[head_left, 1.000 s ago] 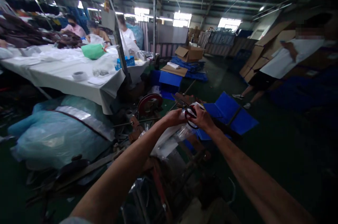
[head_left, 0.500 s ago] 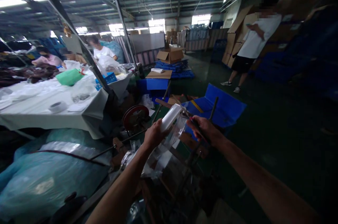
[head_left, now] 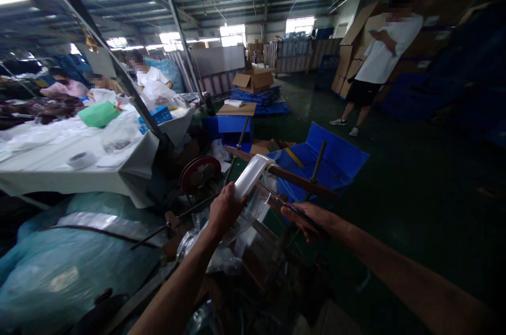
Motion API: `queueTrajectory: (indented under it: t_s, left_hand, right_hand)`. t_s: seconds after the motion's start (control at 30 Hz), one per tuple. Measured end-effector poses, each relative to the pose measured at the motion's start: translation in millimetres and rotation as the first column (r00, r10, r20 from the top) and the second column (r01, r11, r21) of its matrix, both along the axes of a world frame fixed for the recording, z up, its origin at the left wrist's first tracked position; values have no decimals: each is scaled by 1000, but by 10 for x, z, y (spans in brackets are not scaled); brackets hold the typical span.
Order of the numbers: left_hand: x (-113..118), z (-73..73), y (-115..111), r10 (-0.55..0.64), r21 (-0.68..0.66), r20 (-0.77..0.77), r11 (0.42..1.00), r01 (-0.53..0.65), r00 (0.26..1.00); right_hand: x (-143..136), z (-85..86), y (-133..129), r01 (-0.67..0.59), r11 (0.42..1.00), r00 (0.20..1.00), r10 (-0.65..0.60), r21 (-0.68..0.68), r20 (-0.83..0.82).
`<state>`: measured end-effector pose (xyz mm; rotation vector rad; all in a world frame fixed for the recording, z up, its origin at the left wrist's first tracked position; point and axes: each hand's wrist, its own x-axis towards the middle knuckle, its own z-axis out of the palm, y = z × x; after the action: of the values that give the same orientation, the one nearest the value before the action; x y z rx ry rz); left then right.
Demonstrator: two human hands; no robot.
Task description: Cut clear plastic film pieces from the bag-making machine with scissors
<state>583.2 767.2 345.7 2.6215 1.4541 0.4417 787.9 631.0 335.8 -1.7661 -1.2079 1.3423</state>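
A flat strip of clear plastic film [head_left: 252, 174] runs up from my left hand [head_left: 227, 208], whose fingers are closed round its lower end. The strip's upper end lies over a wooden bar [head_left: 302, 181]. Below the bar, my right hand [head_left: 310, 220] is wrapped round a dark tool with a long thin metal end [head_left: 272, 189], which points left toward the film. Whether that end touches the film I cannot tell. Crumpled clear plastic [head_left: 213, 250] hangs beneath my left hand, over a wooden and metal frame.
A white-covered table [head_left: 118, 179] stands at left, with a large teal plastic bundle [head_left: 79, 266] below it. A red-rimmed wheel [head_left: 200, 175] is left of my hands. Behind the bar lies an open blue box [head_left: 336, 161]. A person [head_left: 373, 61] stands at back right; others sit behind the table.
My right hand and the tool have moved down and slightly right, away from the film's upper end. My left hand has shifted slightly left and down, still holding the film.
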Motion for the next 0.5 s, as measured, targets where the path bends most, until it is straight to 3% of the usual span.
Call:
queueTrajectory:
  t_s: [0.13,0.27,0.5]
  left_hand:
    - [-18,-12,-3,-21,23,37,1000,21,999]
    - [-46,-25,-7,-41,25,102,999,38,994]
    - [-44,-64,-2,-12,13,105,1000,10,994]
  right_hand:
    - [-32,164,-11,27,996,1000,-25,-84,19]
    - [-82,307,-20,13,997,999,-10,-77,37]
    - [-64,279,33,-3,993,985,23,-119,170]
